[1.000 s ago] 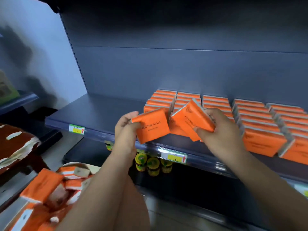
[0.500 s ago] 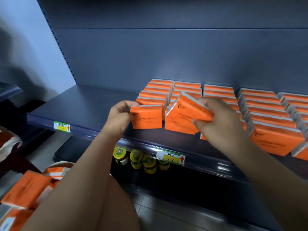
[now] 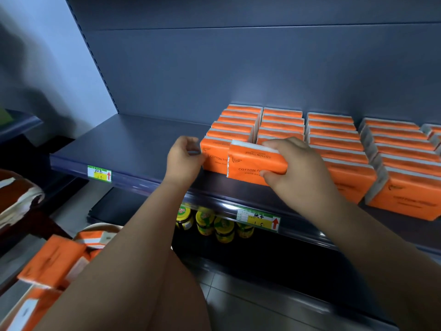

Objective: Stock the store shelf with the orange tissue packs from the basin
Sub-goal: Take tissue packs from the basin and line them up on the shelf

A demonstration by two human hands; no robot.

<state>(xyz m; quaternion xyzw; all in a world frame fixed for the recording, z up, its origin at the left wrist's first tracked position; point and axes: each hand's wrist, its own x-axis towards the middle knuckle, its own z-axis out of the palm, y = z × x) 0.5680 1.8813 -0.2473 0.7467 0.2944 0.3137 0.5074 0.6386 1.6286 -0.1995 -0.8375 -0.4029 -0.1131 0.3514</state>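
Note:
Rows of orange tissue packs stand on the dark shelf, filling its middle and right. My left hand holds the left edge of an orange pack that stands upright on the shelf at the front of the leftmost row. My right hand grips a second orange pack, fingers on its top and thumb under it, just in front of the second row and overlapping the first pack. At the lower left, the basin holds several more orange packs.
The left part of the shelf is bare. Price tags hang on its front rail. Yellow-lidded jars stand on the shelf below. A brown and white object lies at the left edge.
Both hands moved forward to the shelf. The left pack went from held in the air to standing at the front of the leftmost row. The right pack turned upright in front of the second row.

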